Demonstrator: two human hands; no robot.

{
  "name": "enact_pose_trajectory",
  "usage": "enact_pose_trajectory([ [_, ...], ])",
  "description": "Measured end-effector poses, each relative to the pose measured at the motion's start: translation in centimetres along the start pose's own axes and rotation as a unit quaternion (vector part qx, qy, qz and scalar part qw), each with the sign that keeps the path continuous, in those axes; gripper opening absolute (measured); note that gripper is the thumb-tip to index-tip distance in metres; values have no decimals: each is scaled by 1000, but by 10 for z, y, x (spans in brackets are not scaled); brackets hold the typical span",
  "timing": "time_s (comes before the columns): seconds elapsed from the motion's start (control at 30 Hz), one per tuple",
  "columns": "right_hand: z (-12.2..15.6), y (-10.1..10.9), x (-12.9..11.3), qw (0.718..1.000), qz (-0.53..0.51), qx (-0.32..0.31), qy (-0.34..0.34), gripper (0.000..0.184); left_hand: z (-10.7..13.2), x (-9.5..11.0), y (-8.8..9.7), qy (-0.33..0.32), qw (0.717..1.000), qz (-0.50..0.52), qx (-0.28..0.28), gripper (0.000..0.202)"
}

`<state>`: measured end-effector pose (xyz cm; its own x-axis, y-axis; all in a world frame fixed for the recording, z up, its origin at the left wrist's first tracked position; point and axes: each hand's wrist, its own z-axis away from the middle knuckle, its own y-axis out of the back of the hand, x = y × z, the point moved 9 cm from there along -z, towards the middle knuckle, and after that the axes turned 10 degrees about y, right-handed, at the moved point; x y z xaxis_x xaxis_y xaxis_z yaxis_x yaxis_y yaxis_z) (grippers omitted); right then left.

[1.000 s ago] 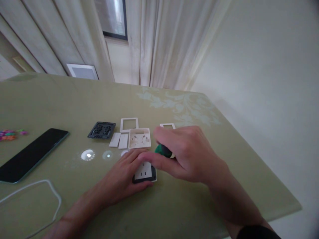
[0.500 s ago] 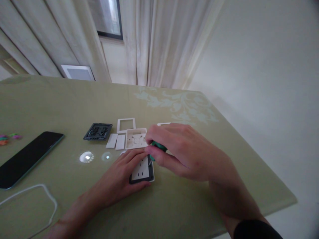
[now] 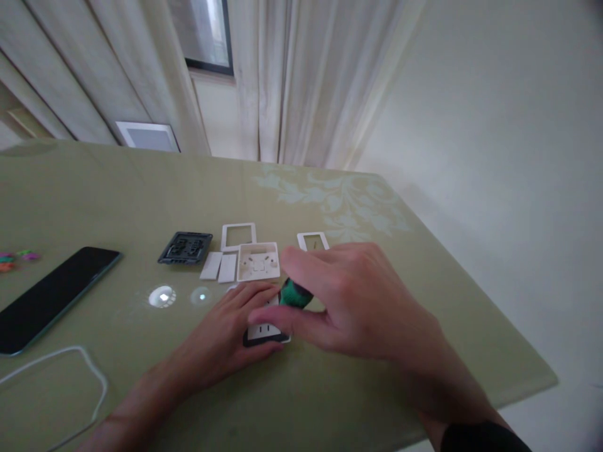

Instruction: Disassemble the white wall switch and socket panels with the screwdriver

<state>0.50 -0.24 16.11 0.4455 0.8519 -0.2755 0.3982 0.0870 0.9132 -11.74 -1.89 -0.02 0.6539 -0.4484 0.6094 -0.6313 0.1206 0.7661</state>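
Observation:
My left hand [image 3: 230, 329] lies on a white wall socket [image 3: 264, 331] with a black back, pressing it onto the green table [image 3: 330, 389]. Its fingers curl around the socket's left and near edges. My right hand [image 3: 351, 301] is closed around a green-handled screwdriver [image 3: 294, 294], whose tip points down at the socket's top. The thumb crosses over the socket face and hides the tool's tip.
Behind the socket lie a white back box [image 3: 258, 261], two white frames [image 3: 239, 236] [image 3: 313, 240], two white rocker pieces [image 3: 219, 267] and a black switch module [image 3: 185, 247]. A black phone [image 3: 51, 295] and a white cable [image 3: 56, 383] are at the left. The table's right edge is close.
My right hand has moved slightly toward me and down with the screwdriver, now covering more of the socket. The left hand has stayed on the socket.

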Motion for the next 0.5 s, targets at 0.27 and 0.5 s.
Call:
enact_pose_trajectory([
  [0.27, 3, 0, 1, 1000, 0, -2, 3, 17, 1, -4, -9, -7, 999, 1, -31, 68],
  [0.5, 4, -3, -7, 996, -36, -55, 64, 21, 2, -5, -8, -12, 1000, -7, -9, 77],
])
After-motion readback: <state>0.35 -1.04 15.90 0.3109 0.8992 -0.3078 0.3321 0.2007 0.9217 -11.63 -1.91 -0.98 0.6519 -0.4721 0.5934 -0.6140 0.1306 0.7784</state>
